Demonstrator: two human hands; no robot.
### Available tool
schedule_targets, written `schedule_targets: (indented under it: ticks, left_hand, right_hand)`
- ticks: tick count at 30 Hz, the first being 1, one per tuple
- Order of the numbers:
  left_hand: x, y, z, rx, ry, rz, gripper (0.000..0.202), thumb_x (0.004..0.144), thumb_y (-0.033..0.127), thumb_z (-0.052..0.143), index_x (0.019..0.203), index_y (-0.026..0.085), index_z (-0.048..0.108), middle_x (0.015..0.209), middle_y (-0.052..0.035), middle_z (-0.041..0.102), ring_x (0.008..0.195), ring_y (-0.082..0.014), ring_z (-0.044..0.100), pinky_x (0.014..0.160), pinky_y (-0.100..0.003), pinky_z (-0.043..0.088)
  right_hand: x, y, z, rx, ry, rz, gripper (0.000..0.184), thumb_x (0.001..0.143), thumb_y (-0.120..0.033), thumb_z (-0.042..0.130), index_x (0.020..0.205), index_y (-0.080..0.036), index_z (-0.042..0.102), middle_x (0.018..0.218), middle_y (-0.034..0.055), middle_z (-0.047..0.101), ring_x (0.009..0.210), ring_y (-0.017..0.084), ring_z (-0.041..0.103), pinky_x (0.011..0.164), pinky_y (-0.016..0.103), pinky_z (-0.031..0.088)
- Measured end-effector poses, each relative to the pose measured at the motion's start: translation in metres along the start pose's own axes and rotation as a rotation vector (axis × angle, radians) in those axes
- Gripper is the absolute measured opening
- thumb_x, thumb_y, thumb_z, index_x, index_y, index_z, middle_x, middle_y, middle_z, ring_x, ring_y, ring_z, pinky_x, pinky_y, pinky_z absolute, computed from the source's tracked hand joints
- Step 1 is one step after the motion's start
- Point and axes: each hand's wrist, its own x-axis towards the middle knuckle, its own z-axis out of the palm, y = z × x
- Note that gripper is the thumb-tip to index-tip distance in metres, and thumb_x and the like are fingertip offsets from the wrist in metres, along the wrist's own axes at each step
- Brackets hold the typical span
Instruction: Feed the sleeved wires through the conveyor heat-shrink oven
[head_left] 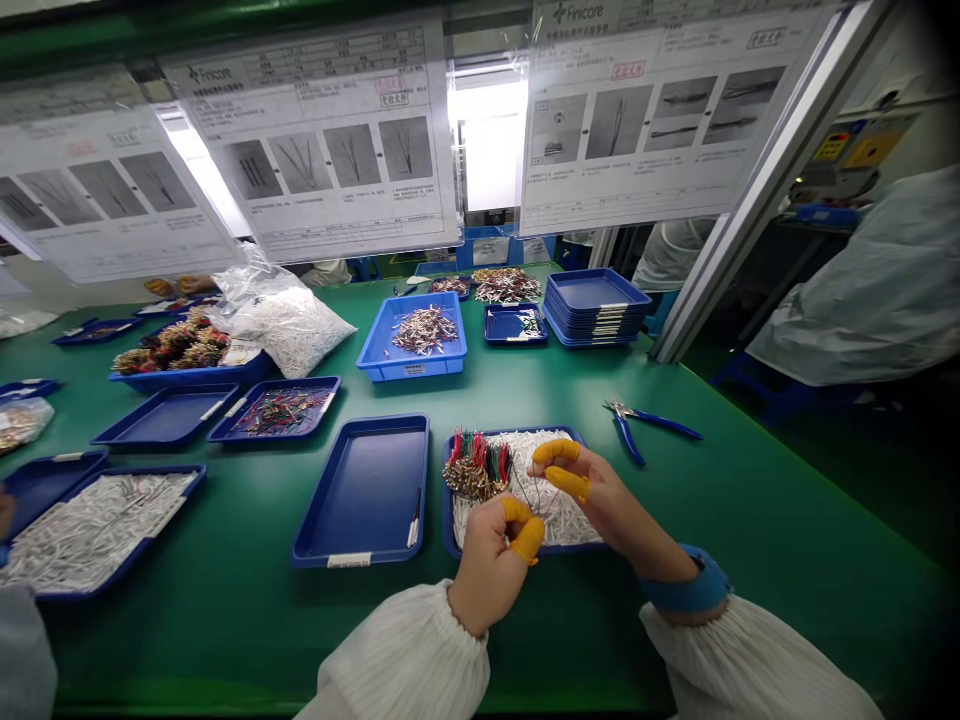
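My left hand point(491, 562), with yellow finger cots on thumb and forefinger, pinches a thin dark wire point(537, 492) above a blue tray point(448, 530). Just up and to the right, my right hand point(609, 500) wears the same cots and a blue wristband point(694, 582); its fingers close on the wire's other part. The wire's ends are too fine to make out. Beneath both hands, short white tubes point(574, 525) fill the tray. A bundle of red, green and black wires with metal ends point(478, 468) lies on them at the left.
Left of my hands, a blue tray point(360, 490) holds a few dark wires with white tubes point(414, 520). Blue-handled pliers point(628, 425) lie to the right. Behind stand a lighter blue bin point(411, 365), stacked trays point(596, 310) and a plastic bag of white pieces point(300, 330). Instruction sheets point(322, 150) hang above.
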Motion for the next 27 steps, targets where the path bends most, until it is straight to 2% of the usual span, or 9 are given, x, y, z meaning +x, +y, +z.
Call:
schedule_targets:
  ticks: [4, 10, 12, 15, 18, 23, 27]
  left_hand:
    - [-0.001, 0.005, -0.001, 0.091, -0.038, 0.039, 0.022, 0.074, 0.019, 0.054, 0.056, 0.017, 0.042, 0.058, 0.0020, 0.041, 0.054, -0.0094, 0.036, 0.051, -0.024, 0.029]
    - [0.001, 0.005, 0.000, 0.084, -0.059, 0.057, 0.020, 0.075, 0.015, 0.052, 0.057, 0.017, 0.043, 0.061, 0.0009, 0.043, 0.058, -0.0102, 0.039, 0.055, -0.024, 0.031]
    - [0.001, 0.004, 0.001, 0.064, -0.060, 0.039, 0.020, 0.075, 0.015, 0.051, 0.058, 0.017, 0.042, 0.061, 0.0011, 0.042, 0.057, -0.0101, 0.038, 0.054, -0.024, 0.031]
    - [0.000, 0.003, 0.002, 0.047, -0.068, 0.005, 0.021, 0.074, 0.015, 0.051, 0.057, 0.018, 0.040, 0.060, 0.0015, 0.041, 0.056, -0.0098, 0.037, 0.051, -0.023, 0.030]
    - [-0.001, 0.002, 0.002, 0.091, -0.093, 0.036, 0.024, 0.074, 0.015, 0.052, 0.055, 0.018, 0.038, 0.058, 0.0019, 0.041, 0.055, -0.0095, 0.036, 0.051, -0.024, 0.029]
    - [-0.002, -0.001, 0.003, 0.152, -0.143, 0.066, 0.025, 0.071, 0.011, 0.053, 0.053, 0.018, 0.037, 0.057, 0.0015, 0.042, 0.055, -0.0097, 0.036, 0.051, -0.024, 0.027]
    - [-0.001, 0.000, 0.002, 0.117, -0.135, 0.026, 0.025, 0.070, 0.011, 0.051, 0.052, 0.018, 0.036, 0.055, 0.0017, 0.041, 0.054, -0.0096, 0.035, 0.051, -0.024, 0.027]
  right_hand:
    - [-0.002, -0.004, 0.003, -0.092, -0.067, -0.040, 0.025, 0.066, -0.042, 0.067, 0.074, -0.019, 0.060, 0.075, 0.0030, 0.061, 0.074, 0.016, 0.055, 0.071, 0.031, 0.046]
    - [-0.004, 0.000, 0.002, -0.115, 0.135, -0.093, 0.023, 0.065, -0.042, 0.066, 0.068, -0.019, 0.060, 0.072, 0.0025, 0.059, 0.068, 0.015, 0.051, 0.060, 0.028, 0.043]
    - [-0.003, 0.002, 0.002, -0.107, 0.150, -0.073, 0.023, 0.064, -0.041, 0.067, 0.067, -0.019, 0.060, 0.072, 0.0027, 0.059, 0.069, 0.015, 0.051, 0.061, 0.029, 0.044]
    - [-0.001, 0.000, 0.003, -0.083, 0.099, -0.007, 0.024, 0.063, -0.040, 0.068, 0.065, -0.018, 0.059, 0.070, 0.0028, 0.060, 0.073, 0.016, 0.053, 0.066, 0.030, 0.045]
    - [-0.001, -0.007, 0.003, -0.086, -0.002, 0.075, 0.026, 0.065, -0.041, 0.066, 0.069, -0.016, 0.060, 0.071, 0.0031, 0.060, 0.074, 0.016, 0.054, 0.071, 0.030, 0.045]
    - [-0.004, -0.012, 0.002, -0.103, -0.215, 0.161, 0.027, 0.063, -0.041, 0.068, 0.075, -0.018, 0.062, 0.076, 0.0027, 0.062, 0.071, 0.015, 0.056, 0.066, 0.029, 0.046]
    - [-0.005, -0.014, 0.001, -0.047, -0.211, 0.108, 0.024, 0.064, -0.038, 0.069, 0.071, -0.018, 0.060, 0.074, 0.0021, 0.061, 0.071, 0.014, 0.056, 0.069, 0.029, 0.046]
